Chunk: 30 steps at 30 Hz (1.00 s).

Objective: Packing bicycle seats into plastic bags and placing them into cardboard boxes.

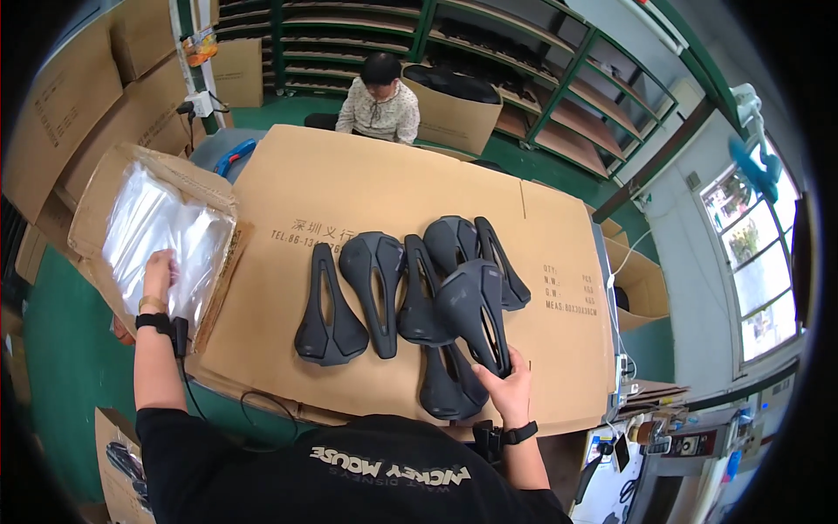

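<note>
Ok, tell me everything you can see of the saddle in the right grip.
The saddle is dark grey, matte and smooth-looking, with a broad rear, narrow nose and long central slot. The right grip holds it near the nose, broad end uppermost in the picture. It visually overlaps other saddles; contact is unclear.

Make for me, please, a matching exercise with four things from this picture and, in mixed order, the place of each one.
Things
1. Left hand
2. Right hand
3. Seated co-worker
4. Blue fan

Places
A. Near the window, at the right of the picture
B. On clear plastic in an open cardboard box
C. At the narrow end of a dark saddle
D. Beyond the far edge of the cardboard sheet

Right pairs: 1-B, 2-C, 3-D, 4-A
</note>
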{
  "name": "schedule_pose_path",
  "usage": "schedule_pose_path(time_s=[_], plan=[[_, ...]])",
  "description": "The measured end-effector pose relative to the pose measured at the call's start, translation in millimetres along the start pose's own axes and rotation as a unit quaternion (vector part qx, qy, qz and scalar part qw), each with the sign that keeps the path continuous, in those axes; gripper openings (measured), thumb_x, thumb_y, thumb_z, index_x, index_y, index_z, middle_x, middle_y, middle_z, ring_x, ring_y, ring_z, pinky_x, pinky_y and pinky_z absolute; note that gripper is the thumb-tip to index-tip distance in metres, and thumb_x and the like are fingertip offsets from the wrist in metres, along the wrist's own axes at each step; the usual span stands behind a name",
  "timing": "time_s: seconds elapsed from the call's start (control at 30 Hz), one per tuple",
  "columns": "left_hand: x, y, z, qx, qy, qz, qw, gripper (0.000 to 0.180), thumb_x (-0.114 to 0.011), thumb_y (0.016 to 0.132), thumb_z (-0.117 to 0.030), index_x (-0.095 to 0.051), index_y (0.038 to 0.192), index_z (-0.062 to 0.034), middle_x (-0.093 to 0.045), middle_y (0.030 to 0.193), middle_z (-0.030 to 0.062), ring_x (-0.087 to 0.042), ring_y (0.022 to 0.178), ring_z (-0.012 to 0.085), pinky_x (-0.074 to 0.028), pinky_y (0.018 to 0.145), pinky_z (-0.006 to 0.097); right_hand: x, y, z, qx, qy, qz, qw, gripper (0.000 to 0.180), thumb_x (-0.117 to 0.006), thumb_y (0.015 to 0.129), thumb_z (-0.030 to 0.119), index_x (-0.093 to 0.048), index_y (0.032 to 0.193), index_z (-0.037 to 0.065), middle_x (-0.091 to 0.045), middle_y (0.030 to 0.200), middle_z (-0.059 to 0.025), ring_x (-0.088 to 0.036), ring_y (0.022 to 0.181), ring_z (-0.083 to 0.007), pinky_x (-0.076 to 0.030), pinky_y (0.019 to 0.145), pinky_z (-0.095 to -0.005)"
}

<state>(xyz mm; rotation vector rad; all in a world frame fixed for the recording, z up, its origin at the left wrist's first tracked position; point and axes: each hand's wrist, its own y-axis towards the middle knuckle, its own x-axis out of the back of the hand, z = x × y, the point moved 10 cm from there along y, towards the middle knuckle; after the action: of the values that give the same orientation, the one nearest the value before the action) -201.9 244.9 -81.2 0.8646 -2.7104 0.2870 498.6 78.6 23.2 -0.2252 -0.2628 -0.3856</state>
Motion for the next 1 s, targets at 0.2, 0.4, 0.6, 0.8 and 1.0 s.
schedule_pose_path(time_s=[0.2,0.4,0.6,0.8,1.0], plan=[[30.1,-49.8,-112.8,-0.166,-0.087,-0.084,0.979,0.029,-0.052,0.095,-0.033,-0.053,0.077,-0.0095,-0.041,0.063,-0.0060,-0.034,0.053,0.0059,-0.029,0.050,0.022,4.2,-2.1,19.1,0.074,-0.157,-0.063,0.983,0.056,-0.080,0.063,0.015,-0.057,0.110,-0.004,-0.064,0.089,-0.0103,-0.061,0.082,-0.0141,-0.048,0.077,-0.0256],[-144.6,-223.3,-190.4,-0.164,-0.177,0.276,0.930,0.015,-0.058,0.092,-0.017,-0.062,0.099,-0.0053,-0.059,0.080,-0.0023,-0.053,0.073,0.0060,-0.044,0.068,0.021,-24.7,-3.4,-2.3,-0.035,0.093,0.081,0.992,0.052,-0.075,0.070,0.011,-0.054,0.116,-0.004,-0.061,0.098,-0.0095,-0.062,0.084,-0.0183,-0.052,0.066,-0.0254],[-300.0,-362.5,-155.8,-0.112,-0.159,0.583,0.789,0.018,-0.057,0.092,-0.015,-0.064,0.098,0.0002,-0.064,0.084,0.0010,-0.058,0.077,0.0075,-0.048,0.071,0.023,-98.3,-28.1,2.5,-0.071,0.401,0.357,0.841,0.070,-0.071,0.074,0.020,-0.038,0.131,-0.005,-0.042,0.133,-0.0193,-0.053,0.115,-0.0357,-0.057,0.076,-0.0379],[-325.6,-361.6,-102.4,-0.110,-0.148,0.573,0.798,0.013,-0.057,0.090,-0.011,-0.061,0.093,0.0018,-0.063,0.086,0.0021,-0.058,0.081,0.0085,-0.048,0.075,0.024,-112.5,-33.5,-8.7,-0.074,0.292,0.409,0.861,0.062,-0.069,0.074,0.010,-0.044,0.129,-0.004,-0.046,0.131,-0.0132,-0.049,0.120,-0.0317,-0.051,0.090,-0.0426],[-286.1,-340.3,-107.2,0.092,-0.233,0.532,0.809,0.019,-0.060,0.091,-0.022,-0.058,0.088,-0.0029,-0.064,0.087,0.0064,-0.063,0.082,0.0147,-0.053,0.074,0.028,-94.7,-13.1,-17.6,-0.086,0.402,0.296,0.862,0.052,-0.064,0.078,0.006,-0.047,0.124,-0.008,-0.054,0.122,-0.0154,-0.054,0.114,-0.0318,-0.053,0.088,-0.0403]])
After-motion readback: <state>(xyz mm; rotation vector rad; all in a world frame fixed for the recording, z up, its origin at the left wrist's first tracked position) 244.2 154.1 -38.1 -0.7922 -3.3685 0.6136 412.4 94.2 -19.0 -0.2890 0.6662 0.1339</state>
